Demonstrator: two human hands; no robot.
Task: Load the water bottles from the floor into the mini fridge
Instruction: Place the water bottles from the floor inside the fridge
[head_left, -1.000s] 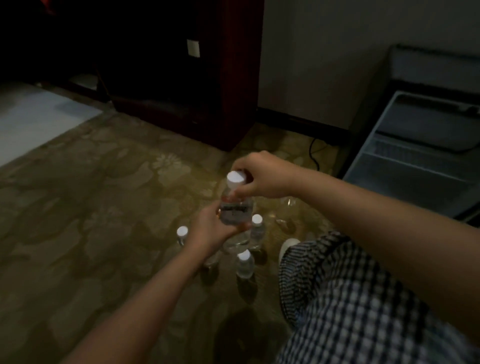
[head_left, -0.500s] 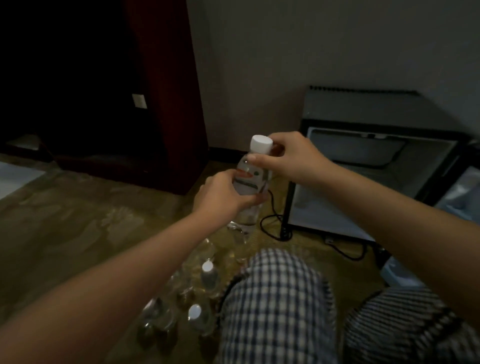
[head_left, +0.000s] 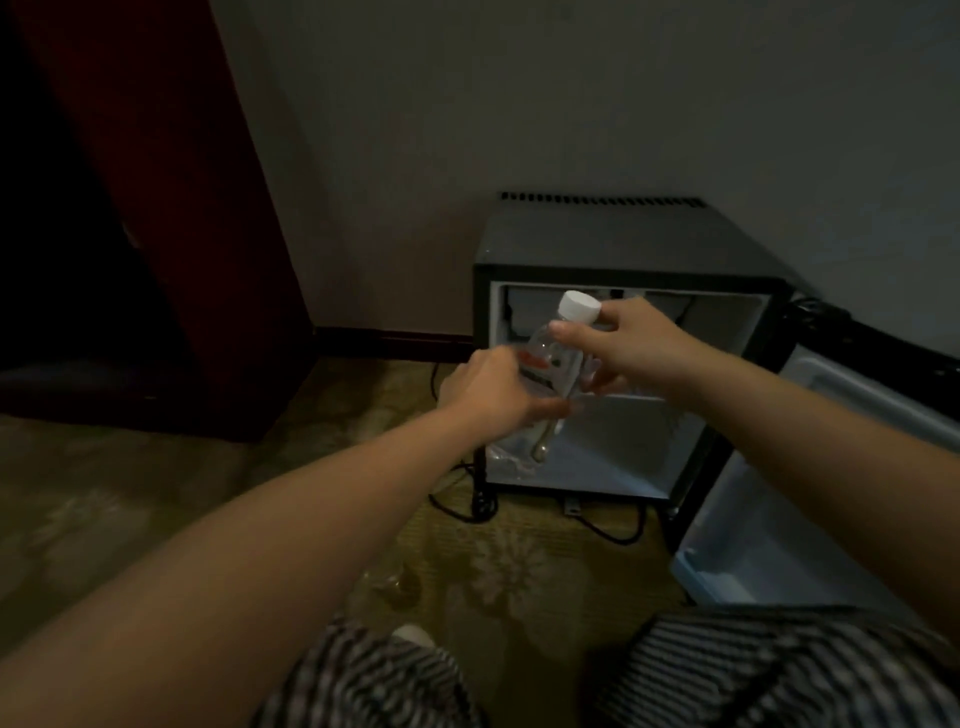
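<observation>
**Bottle held in both hands in front of the open fridge**

A clear water bottle (head_left: 555, 358) with a white cap (head_left: 580, 306) and a label with some red on it is held in the air, right in front of the mini fridge (head_left: 597, 244). It is tilted, with the cap up and slightly to the right. It overlaps the upper left part of the fridge opening, but whether any of it is inside the fridge cannot be told.

The left hand (head_left: 485, 387) has its fingers curled round the middle of the bottle, from the left side. The right hand (head_left: 631, 348) comes in from the right. Its fingers curl round the shoulder of the bottle just under the cap, and its thumb is lower down on the bottle. More clear plastic shows below the left hand. It may be the base of this bottle or a second one; the dim light leaves that unclear.

The fridge is a small dark box that stands on the patterned carpet (head_left: 156, 493) against a pale wall (head_left: 571, 104). Its door (head_left: 831, 467) is swung open to the right and shows a pale inner lining. Inside, a shelf (head_left: 631, 397) crosses about halfway up. A black cord (head_left: 467, 512) lies on the carpet at the lower left corner of the fridge.

Near the person's knees, in checked trousers (head_left: 374, 680), a second white cap (head_left: 410, 634) peeks out, and faint glints of clear plastic (head_left: 389, 579) lie on the carpet just beyond it. A dark red cabinet (head_left: 171, 208) stands to the left.
</observation>
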